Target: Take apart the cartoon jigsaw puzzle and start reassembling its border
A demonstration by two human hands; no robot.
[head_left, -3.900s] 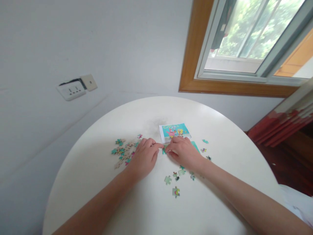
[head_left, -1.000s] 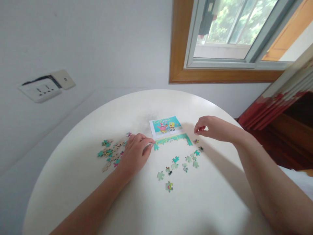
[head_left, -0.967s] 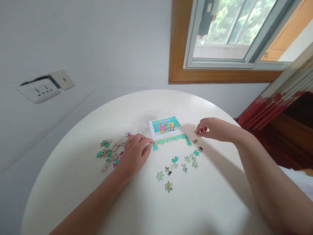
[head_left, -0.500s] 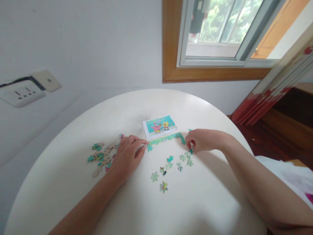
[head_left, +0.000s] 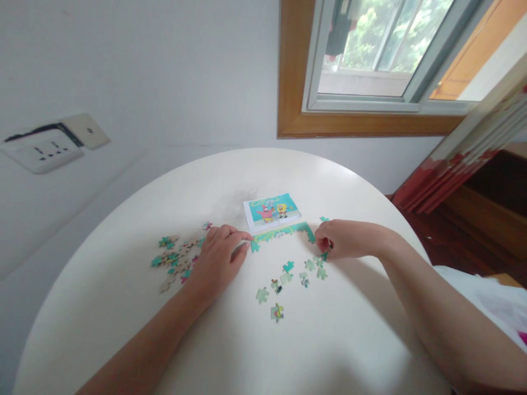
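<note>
My left hand [head_left: 222, 252] rests on the table with its fingers stretched out, the index fingertip at the left end of a joined puzzle strip [head_left: 281, 234]. That strip is teal with yellow-green markings and turns down at both ends. By its right end my right hand [head_left: 331, 240] is pinched closed on a small puzzle piece [head_left: 330, 246], mostly hidden by the fingers. Just above the strip lies a reference picture [head_left: 272, 212] with a pink and a yellow cartoon figure. Loose pale green puzzle pieces [head_left: 262, 295] and a teal piece [head_left: 288, 266] lie below the strip.
A pile of loose puzzle pieces [head_left: 173, 260] lies left of my left hand on the round white table [head_left: 197, 186]. One teal piece [head_left: 324, 219] lies beyond my right hand. Behind are a wall socket [head_left: 45, 151], a wood-framed window [head_left: 370, 125] and a red-and-white curtain [head_left: 436, 175].
The whole view has shifted slightly, so things sit a little further right. My right hand has turned slightly and a bit of a piece now shows between its fingers; my left hand stays in place.
</note>
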